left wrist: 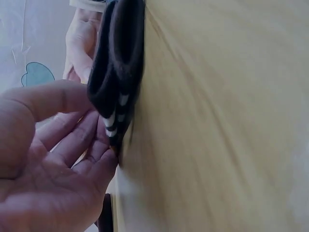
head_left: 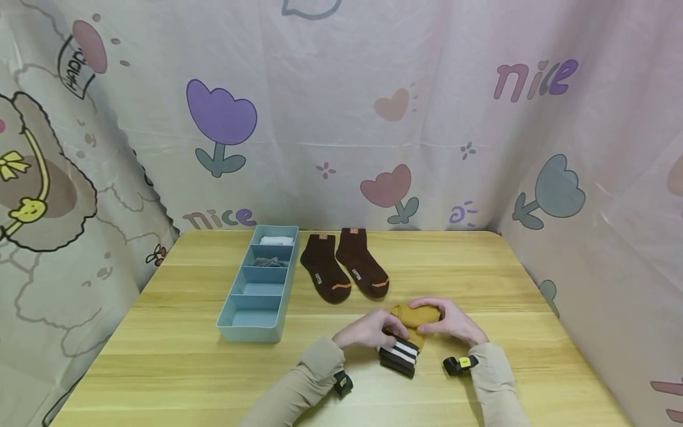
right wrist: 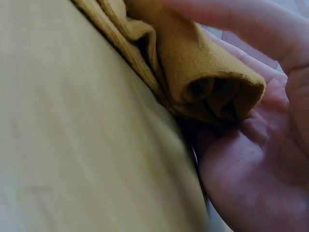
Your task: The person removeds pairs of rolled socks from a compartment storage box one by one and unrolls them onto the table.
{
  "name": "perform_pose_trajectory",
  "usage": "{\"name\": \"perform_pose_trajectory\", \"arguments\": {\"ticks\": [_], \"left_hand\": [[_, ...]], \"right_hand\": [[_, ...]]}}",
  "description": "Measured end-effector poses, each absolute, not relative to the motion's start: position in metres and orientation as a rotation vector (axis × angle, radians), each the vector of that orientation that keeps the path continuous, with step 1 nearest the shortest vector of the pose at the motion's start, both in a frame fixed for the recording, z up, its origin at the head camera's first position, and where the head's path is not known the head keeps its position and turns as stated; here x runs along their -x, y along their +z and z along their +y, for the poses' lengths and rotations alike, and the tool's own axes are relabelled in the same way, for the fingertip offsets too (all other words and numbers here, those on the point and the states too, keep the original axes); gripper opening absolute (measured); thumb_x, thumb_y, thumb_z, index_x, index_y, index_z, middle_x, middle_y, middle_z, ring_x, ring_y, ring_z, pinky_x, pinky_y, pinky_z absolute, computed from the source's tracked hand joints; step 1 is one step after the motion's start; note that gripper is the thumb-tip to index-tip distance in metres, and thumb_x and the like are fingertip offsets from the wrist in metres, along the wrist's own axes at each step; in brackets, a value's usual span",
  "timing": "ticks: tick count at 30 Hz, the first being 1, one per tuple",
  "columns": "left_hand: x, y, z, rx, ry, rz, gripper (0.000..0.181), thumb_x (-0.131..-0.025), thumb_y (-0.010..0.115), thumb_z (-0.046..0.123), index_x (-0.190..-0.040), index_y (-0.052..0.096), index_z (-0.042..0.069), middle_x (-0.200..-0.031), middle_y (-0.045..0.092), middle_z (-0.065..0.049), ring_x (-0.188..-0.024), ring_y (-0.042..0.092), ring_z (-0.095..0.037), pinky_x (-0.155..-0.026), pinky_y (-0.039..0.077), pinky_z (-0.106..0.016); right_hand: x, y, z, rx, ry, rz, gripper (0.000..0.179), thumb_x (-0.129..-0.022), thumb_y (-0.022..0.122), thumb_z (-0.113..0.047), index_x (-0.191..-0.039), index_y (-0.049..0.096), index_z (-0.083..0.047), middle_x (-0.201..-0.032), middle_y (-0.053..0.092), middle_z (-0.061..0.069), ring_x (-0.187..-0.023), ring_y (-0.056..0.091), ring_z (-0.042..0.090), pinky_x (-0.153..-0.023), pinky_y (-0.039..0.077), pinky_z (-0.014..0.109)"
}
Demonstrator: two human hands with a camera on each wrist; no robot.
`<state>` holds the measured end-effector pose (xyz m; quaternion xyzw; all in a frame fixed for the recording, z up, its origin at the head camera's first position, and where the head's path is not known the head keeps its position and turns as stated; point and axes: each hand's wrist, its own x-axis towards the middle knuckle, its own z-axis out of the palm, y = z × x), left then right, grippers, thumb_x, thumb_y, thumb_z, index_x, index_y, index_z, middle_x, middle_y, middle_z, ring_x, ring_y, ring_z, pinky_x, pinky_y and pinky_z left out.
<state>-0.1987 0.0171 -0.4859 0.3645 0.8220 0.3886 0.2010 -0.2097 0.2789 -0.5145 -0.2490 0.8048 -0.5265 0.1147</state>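
Note:
A pair of mustard-yellow socks (head_left: 417,316) with dark brown, white-striped cuffs (head_left: 399,357) lies on the table, its foot end rolled up. My right hand (head_left: 450,320) grips the roll, thumb on the near side and fingers over the far side. In the right wrist view, the coiled end of the yellow roll (right wrist: 219,92) sits against the palm. With thumb and fingers, my left hand (head_left: 370,330) pinches the socks by the cuffs. The left wrist view shows the two cuff openings (left wrist: 126,38) one against the other, beside the left thumb.
Two dark brown socks (head_left: 326,270) lie flat side by side behind the hands. Left of them stands a blue divided box (head_left: 224,325), with a white folded item (head_left: 276,241) and a grey one (head_left: 269,261) in its far compartments. A patterned curtain (head_left: 320,118) hangs behind the table.

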Motion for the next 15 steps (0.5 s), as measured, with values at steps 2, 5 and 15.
{"name": "perform_pose_trajectory", "arguments": {"ticks": [2, 5, 15], "left_hand": [[0.198, -0.4849, 0.0166, -1.033, 1.058, 2.303, 0.033, -0.08, 0.07, -0.009, -0.109, 0.077, 0.007, -0.104, 0.077, -0.006, -0.092, 0.061, -0.002, -0.088, 0.047, -0.014], [0.1971, -0.4846, 0.0165, -1.015, 1.044, 2.309, 0.038, -0.078, 0.07, -0.012, -0.11, 0.076, 0.008, -0.105, 0.076, -0.004, -0.094, 0.061, -0.002, -0.089, 0.047, -0.014], [0.1975, -0.4875, 0.0192, -0.953, 1.05, 2.298, 0.051, -0.077, 0.071, -0.014, -0.121, 0.07, 0.011, -0.106, 0.072, -0.003, -0.091, 0.059, -0.002, -0.086, 0.046, -0.014]], "right_hand": [[0.2099, -0.5147, 0.2793, 0.761, -1.543, 2.331, 0.05, -0.082, 0.081, -0.009, -0.129, 0.065, -0.008, -0.14, 0.059, 0.023, -0.114, 0.058, -0.001, -0.095, 0.046, 0.018], [0.2097, -0.5161, 0.2799, 0.781, -1.552, 2.349, 0.048, -0.082, 0.079, -0.008, -0.128, 0.066, -0.009, -0.14, 0.059, 0.022, -0.119, 0.055, -0.004, -0.1, 0.041, 0.016], [0.2092, -0.521, 0.2778, 0.651, -1.594, 2.595, 0.03, -0.089, 0.074, -0.012, -0.118, 0.073, -0.006, -0.124, 0.071, 0.017, -0.111, 0.06, -0.004, -0.099, 0.043, 0.018]]}}
